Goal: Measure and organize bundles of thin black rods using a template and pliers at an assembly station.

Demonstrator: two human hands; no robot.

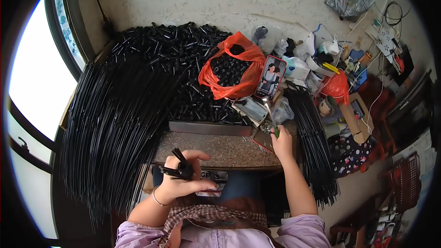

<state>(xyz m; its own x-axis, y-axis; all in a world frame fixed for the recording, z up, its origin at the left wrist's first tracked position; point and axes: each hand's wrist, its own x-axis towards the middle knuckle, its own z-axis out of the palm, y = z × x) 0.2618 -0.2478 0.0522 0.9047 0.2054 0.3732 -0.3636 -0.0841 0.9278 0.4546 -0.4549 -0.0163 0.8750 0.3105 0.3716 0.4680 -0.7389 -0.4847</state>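
Note:
My left hand (177, 174), thumb and fingers spread at the front, holds a black plastic part (185, 170) with several short prongs against the palm, above my lap near the table's front edge. At the table's right side my right hand (282, 141) is closed around the green handle of a tool with a thin metal shaft (271, 112); its kind is unclear. Beside that hand lie a small heap of metal bits (266, 127) and a flat dark thing with a red edge (262, 143). A long dark strip (209, 128) fronts the heap of black plastic parts (165, 41).
Long black rods (119, 133) hang over the table's left side, and another bundle (312, 142) over the right. An orange bag (211, 78) holds small black pieces. A propped phone (271, 77) stands beside it. Clutter and a cardboard box (356, 119) fill the right.

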